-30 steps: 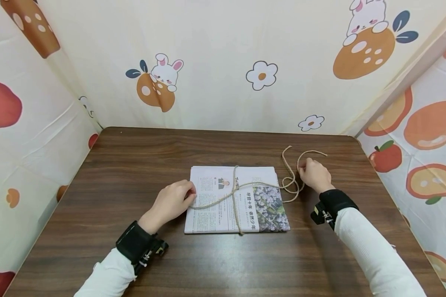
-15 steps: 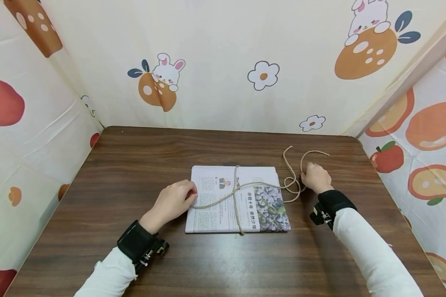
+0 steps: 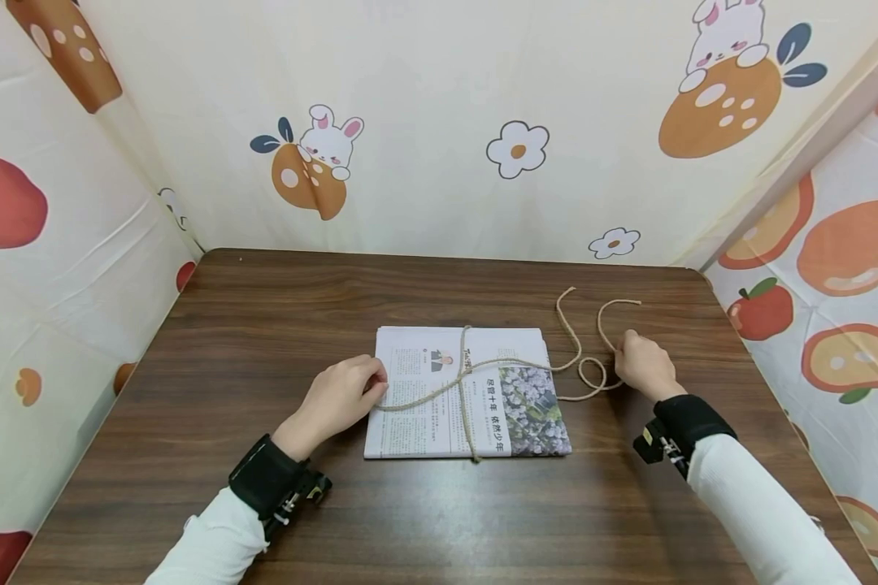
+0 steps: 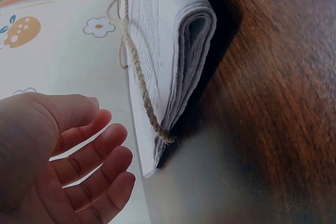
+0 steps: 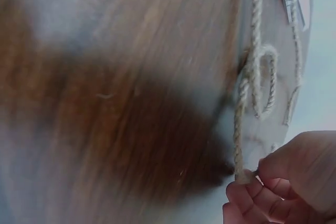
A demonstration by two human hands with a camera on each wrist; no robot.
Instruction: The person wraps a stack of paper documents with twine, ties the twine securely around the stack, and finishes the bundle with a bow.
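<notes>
A folded stack of newspaper (image 3: 417, 431) lies on the table, a twine rope (image 3: 424, 398) crossing over it both ways. My left hand (image 3: 344, 390) is beside the stack's left edge; in the left wrist view its fingers (image 4: 105, 174) curl loosely around nothing, apart from the rope (image 4: 142, 85). Right of the paper, my right hand (image 3: 647, 366) pinches the rope between thumb and fingers, as the right wrist view shows at the strand (image 5: 239, 135). A small loop of rope lies between the stack and that hand. The underside of the stack is hidden.
The dark wood table (image 3: 285, 309) meets a printed cloth wall (image 3: 424, 211) at its back edge. More patterned cloth (image 3: 834, 455) borders the right side and the left. One loose rope end reaches toward the back of the table.
My right hand has moved right and slightly toward me, drawing the rope along; the coil beside the paper has opened out and shifted right. The left hand and newspaper stay put.
</notes>
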